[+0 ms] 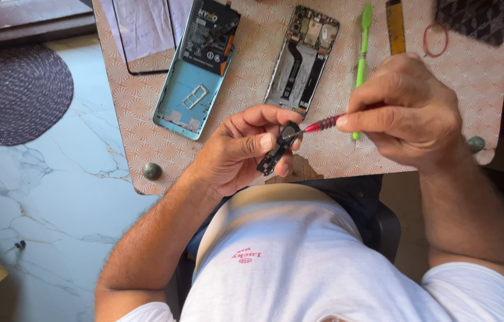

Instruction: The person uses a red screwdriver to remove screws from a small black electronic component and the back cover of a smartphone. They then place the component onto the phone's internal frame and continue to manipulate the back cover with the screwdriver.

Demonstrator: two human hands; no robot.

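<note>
— How's the light?

— Bright, warm daylight. It falls strongest on the right hand [404, 110], whose knuckles and forearm glow, and on the patterned board [246, 83] beyond both hands.

— Shadows?

— Soft ones just under the left hand [237, 152], and the near edge of the board darkens there. To the right of the right hand the corner sinks almost to black.

— Sharpness?

— Mostly crisp. The small black part [276, 152] in the left fingers is slightly soft. Left of the left hand, the marble floor [55, 179] has a pale sheen and lines bow a little near the edge.
</note>
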